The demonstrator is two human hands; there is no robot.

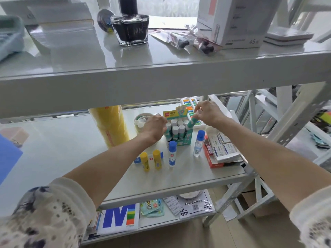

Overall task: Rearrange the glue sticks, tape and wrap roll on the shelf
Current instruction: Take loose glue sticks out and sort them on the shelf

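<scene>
The teal glue stick is in my right hand, fingertips pinching its upper end, tilted over the right side of the green display box on the middle shelf. My left hand is curled on another white-capped stick at the box's left edge. The step in hand looks like slotting sticks back into the box; next I need to straighten the tilted one and drop it into a free slot, though I can't tell which is free. Still loose in front: two yellow glue sticks, two blue-capped glue bottles. The yellow wrap roll stands left, and the tape roll lies behind my left hand.
</scene>
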